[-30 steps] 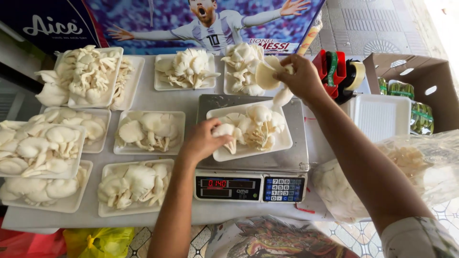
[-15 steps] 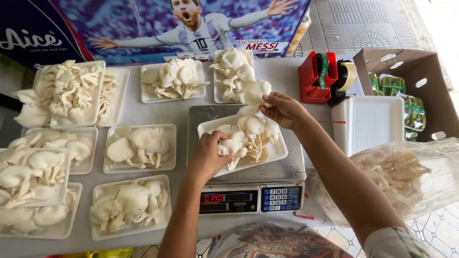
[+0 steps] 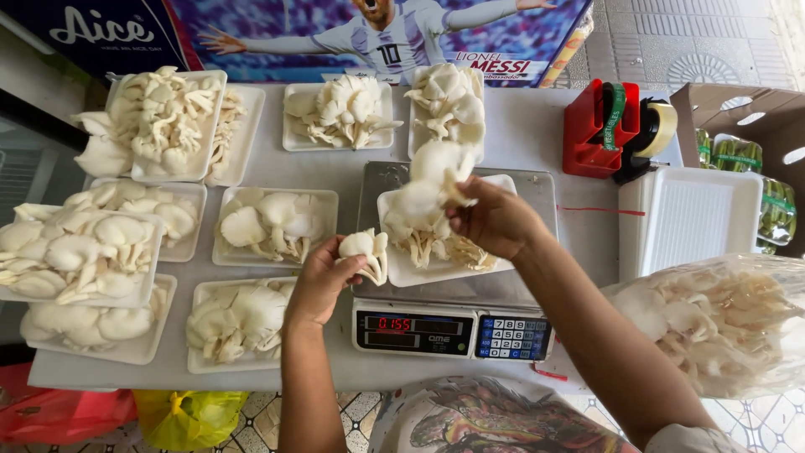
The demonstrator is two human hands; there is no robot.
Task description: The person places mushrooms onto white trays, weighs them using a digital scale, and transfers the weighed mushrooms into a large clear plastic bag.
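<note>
White oyster mushrooms (image 3: 428,231) fill the foam tray (image 3: 495,267) on the grey digital scale (image 3: 453,327); right hand (image 3: 495,222) clamps one cluster above it, left hand (image 3: 323,281) pinches another beside it. Best add gently, watching the readout.

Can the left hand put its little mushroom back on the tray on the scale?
Probably yes. The left hand holds a small mushroom clump right beside the white tray on the scale, and nothing lies between them.

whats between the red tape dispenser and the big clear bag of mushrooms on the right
In the head view, a stack of empty white foam trays lies between the red tape dispenser and the clear bag of mushrooms.
</note>
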